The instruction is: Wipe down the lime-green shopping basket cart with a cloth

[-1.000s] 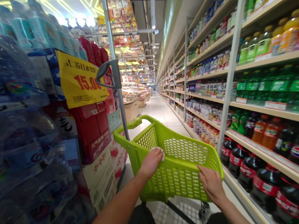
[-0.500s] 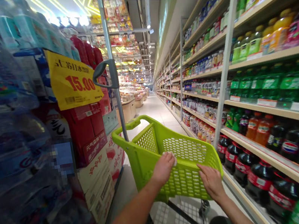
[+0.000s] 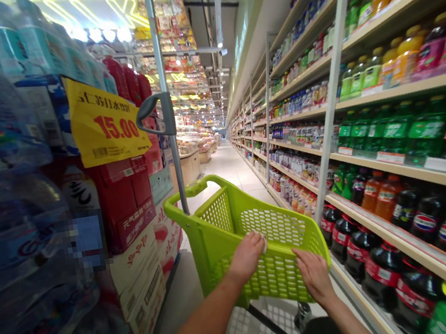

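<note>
Bottles (image 3: 395, 129) fill the shelves (image 3: 401, 157) along the right, close to the cart's right end. Packs of water (image 3: 7, 223) rise on the left, next to stacked boxes (image 3: 139, 276). A yellow sign (image 3: 108, 123) hangs over the boxes, its right edge partly covered by the grey handle on a pole (image 3: 157, 42) at the cart's left end. The green cart (image 3: 207, 248) stands crosswise in front of the person, its basket facing up.

The left hand (image 3: 249, 257) lies on the near rim, fingers bent together on a white wipe (image 3: 264, 243). The right hand (image 3: 315, 275) touches the same rim farther right; whether it clamps or merely rests, I cannot tell.
</note>
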The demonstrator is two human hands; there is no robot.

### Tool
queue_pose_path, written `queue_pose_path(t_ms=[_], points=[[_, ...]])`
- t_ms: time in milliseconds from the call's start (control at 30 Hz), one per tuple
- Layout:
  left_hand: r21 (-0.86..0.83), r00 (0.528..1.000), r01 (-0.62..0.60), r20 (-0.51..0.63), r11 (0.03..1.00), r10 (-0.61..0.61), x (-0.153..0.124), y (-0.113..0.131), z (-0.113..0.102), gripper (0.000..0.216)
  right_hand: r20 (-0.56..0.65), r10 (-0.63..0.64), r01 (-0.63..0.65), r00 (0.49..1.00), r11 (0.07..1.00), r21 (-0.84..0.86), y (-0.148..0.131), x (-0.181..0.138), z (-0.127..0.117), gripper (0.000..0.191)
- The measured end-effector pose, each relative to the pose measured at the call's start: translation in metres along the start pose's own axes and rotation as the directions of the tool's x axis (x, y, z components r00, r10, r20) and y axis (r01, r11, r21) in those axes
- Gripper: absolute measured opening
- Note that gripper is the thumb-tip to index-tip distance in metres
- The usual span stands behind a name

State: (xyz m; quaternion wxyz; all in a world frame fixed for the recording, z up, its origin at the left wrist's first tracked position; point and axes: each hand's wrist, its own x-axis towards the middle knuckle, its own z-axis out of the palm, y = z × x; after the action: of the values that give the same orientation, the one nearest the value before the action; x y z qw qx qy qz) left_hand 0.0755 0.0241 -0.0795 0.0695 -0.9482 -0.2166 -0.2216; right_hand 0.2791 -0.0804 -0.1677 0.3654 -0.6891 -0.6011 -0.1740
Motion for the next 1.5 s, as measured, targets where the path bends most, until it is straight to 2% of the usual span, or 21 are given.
queue_pose_path(t_ms=[67,167,233,267,333,400,467,500,567,667,733,767,833,933,1000,1067,1200,1267,1367,1433,1500], points=[[0.013,1.000,0.008,-0.024,1.000,-0.008,-0.007,-0.014,-0.005,0.033,-0.030,-0.003,0.003,1.000,1.000,-0.009,0.001,0.000,-0.001,0.038],[0.069,0.978,0.186,-0.110,0.980,-0.178,-0.023,-0.059,-0.027,0.035,-0.053,0.006,-0.007,0.999,1.000,-0.010,0.002,0.000,-0.002,0.038],[0.087,0.949,0.285,-0.170,0.955,-0.267,-0.029,-0.076,-0.033,0.035,-0.065,0.021,-0.022,0.998,1.000,-0.009,0.001,-0.001,-0.002,0.038],[0.085,0.937,0.313,-0.188,0.946,-0.293,-0.029,-0.075,-0.030,0.035,-0.068,0.025,-0.026,0.997,1.000,-0.008,0.001,-0.001,-0.001,0.038],[0.065,0.936,0.314,-0.191,0.947,-0.297,-0.024,-0.058,-0.015,0.036,-0.065,0.025,-0.025,0.998,1.000,-0.006,0.001,-0.002,0.000,0.038],[0.045,0.963,0.231,-0.153,0.972,-0.221,-0.014,-0.031,0.004,0.039,-0.041,0.002,-0.002,0.999,1.000,-0.003,0.003,-0.003,0.001,0.038],[0.044,0.990,0.106,-0.093,0.993,-0.101,-0.007,-0.013,0.013,0.040,-0.028,-0.010,0.010,1.000,1.000,-0.005,0.007,-0.002,0.001,0.038],[0.051,0.996,0.064,-0.062,0.997,-0.061,-0.006,-0.012,0.010,0.038,-0.029,-0.007,0.007,1.000,1.000,-0.007,0.009,-0.002,0.001,0.039],[0.087,0.998,0.062,-0.016,0.994,-0.061,-0.009,-0.028,-0.010,0.033,-0.040,0.005,-0.005,0.999,1.000,-0.001,0.012,-0.002,0.001,0.039],[0.188,0.975,0.224,-0.046,0.956,-0.219,-0.023,-0.075,-0.051,0.031,-0.052,0.012,-0.011,0.999,1.000,0.016,0.014,-0.001,0.000,0.039],[0.216,0.949,0.314,-0.102,0.924,-0.299,-0.029,-0.093,-0.065,0.034,-0.070,0.030,-0.029,0.997,0.999,0.015,0.013,0.000,0.001,0.039],[0.213,0.941,0.337,-0.114,0.917,-0.319,-0.030,-0.093,-0.064,0.035,-0.079,0.039,-0.038,0.996,0.999,0.012,0.012,0.000,0.001,0.039],[0.182,0.946,0.323,-0.097,0.929,-0.310,-0.025,-0.075,-0.046,0.037,-0.084,0.038,-0.037,0.996,0.999,0.008,0.010,0.000,0.001,0.039],[0.113,0.986,0.168,-0.042,0.979,-0.164,-0.009,-0.029,-0.009,0.038,-0.062,0.008,-0.008,0.998,1.000,-0.002,0.010,0.000,0.001,0.038],[0.079,0.997,0.069,-0.025,0.994,-0.067,-0.002,-0.012,0.004,0.038,-0.051,0.004,-0.005,0.999,1.000,-0.012,0.012,0.000,0.000,0.038],[0.072,0.999,0.050,-0.015,0.996,-0.049,-0.003,-0.019,0.000,0.037,-0.044,0.012,-0.012,0.999,1.000,-0.018,0.014,0.000,0.000,0.039],[0.116,0.971,0.233,-0.090,0.966,-0.223,-0.019,-0.063,-0.026,0.037,-0.032,0.033,-0.033,0.999,0.999,-0.016,0.015,-0.001,0.000,0.039],[0.103,0.954,0.280,-0.137,0.954,-0.266,-0.020,-0.069,-0.028,0.038,-0.033,0.063,-0.064,0.997,0.997,-0.038,0.012,0.000,0.001,0.038],[0.015,0.973,0.213,-0.095,0.977,-0.210,-0.007,-0.042,-0.010,0.036,-0.061,0.072,-0.076,0.996,0.994,-0.080,-0.005,0.004,0.001,0.036],[-0.056,0.985,0.163,-0.038,0.985,-0.165,0.005,-0.016,0.003,0.038,-0.079,0.001,-0.006,0.997,0.998,-0.067,-0.027,0.013,0.001,0.037],[-0.097,0.989,0.149,0.019,0.984,-0.148,0.010,-0.003,0.008,0.043,-0.079,-0.093,0.092,0.992,0.996,-0.018,-0.057,0.026,0.002,0.041]])
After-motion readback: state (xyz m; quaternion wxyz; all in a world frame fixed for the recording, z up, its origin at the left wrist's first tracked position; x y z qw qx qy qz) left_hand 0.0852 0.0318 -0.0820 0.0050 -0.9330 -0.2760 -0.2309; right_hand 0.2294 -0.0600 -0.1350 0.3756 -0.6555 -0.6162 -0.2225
